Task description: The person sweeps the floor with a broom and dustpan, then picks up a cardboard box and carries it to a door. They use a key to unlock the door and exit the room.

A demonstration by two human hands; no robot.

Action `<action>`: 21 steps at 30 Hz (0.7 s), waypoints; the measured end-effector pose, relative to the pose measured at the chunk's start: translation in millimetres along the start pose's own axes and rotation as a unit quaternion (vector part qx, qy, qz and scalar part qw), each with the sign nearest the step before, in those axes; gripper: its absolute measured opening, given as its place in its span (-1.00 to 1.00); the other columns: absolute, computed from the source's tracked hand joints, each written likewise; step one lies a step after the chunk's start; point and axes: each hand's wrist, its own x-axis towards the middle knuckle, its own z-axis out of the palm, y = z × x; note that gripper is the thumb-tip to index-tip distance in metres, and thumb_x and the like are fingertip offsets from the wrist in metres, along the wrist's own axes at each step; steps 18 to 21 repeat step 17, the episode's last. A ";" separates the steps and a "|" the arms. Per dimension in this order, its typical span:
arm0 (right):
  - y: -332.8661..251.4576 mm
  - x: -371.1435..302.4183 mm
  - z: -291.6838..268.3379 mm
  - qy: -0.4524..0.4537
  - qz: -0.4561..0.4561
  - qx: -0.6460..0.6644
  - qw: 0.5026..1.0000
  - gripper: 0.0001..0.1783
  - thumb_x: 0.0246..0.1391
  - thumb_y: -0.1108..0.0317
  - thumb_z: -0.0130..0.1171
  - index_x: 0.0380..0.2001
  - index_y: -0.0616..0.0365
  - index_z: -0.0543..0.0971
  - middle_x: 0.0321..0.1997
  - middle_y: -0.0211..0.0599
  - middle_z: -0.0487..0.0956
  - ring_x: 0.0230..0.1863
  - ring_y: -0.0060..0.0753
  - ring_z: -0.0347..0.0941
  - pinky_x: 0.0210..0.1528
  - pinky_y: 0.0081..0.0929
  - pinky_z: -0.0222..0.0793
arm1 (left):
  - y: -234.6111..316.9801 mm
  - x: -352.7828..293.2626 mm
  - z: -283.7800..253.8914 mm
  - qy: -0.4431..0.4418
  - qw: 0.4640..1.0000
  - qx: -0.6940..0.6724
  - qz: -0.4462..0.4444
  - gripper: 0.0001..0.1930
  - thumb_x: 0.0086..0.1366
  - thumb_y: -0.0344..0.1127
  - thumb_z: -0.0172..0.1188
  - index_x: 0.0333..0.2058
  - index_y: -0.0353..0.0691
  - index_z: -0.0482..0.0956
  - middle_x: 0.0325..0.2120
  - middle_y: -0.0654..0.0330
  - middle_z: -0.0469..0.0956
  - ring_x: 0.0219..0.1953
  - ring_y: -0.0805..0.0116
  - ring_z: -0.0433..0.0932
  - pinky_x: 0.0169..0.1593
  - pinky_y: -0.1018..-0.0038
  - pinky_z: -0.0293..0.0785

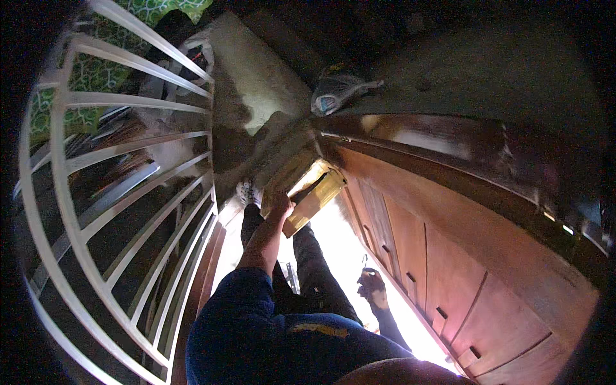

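Note:
My left hand (280,206) reaches forward and grips the near edge of a yellowish-brown cardboard box (316,191). The box is held tilted by the foot of a wooden door (462,256). My left arm wears a blue sleeve (237,301). My right hand (373,287) hangs lower, close to the door's panelled face. Its fingers are curled around a small thin dark thing (364,260) that sticks up, too small to name. My legs in dark trousers (314,269) and one white shoe (248,191) show between the hands.
A white metal railing (115,192) curves along the whole left side. A concrete ledge (256,77) lies ahead with a crumpled plastic bag (335,94) on it. The floor by the door is washed out by bright light (340,244).

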 end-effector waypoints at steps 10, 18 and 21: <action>-46.8 8.1 31.3 -0.121 -0.100 0.059 0.986 -0.28 0.08 0.01 0.47 0.19 0.12 0.45 -0.18 -0.37 0.58 -0.38 -0.51 0.53 -0.36 -0.59 0.51 | -54.0 71.7 -103.5 0.140 0.950 0.206 0.189 -0.77 0.16 -0.28 0.21 -0.28 -0.28 0.69 -0.25 -0.22 0.67 -0.20 -0.21 0.67 -0.08 0.02 0.58; -130.5 33.1 122.5 -0.181 -0.122 -0.093 0.972 -0.61 0.44 0.06 0.06 0.14 0.07 0.50 -0.26 -0.36 0.64 -0.43 -0.46 0.57 -0.40 -0.54 0.49 | -67.1 7.9 -299.2 0.343 0.915 0.064 0.204 -0.70 0.23 -0.18 0.21 -0.12 -0.19 0.66 -0.21 -0.18 0.67 -0.22 -0.22 0.66 -0.07 -0.02 0.55; -130.5 33.1 122.5 -0.181 -0.122 -0.093 0.972 -0.61 0.44 0.06 0.06 0.14 0.07 0.50 -0.26 -0.36 0.64 -0.43 -0.46 0.57 -0.40 -0.54 0.49 | -67.1 7.9 -299.2 0.343 0.915 0.064 0.204 -0.70 0.23 -0.18 0.21 -0.12 -0.19 0.66 -0.21 -0.18 0.67 -0.22 -0.22 0.66 -0.07 -0.02 0.55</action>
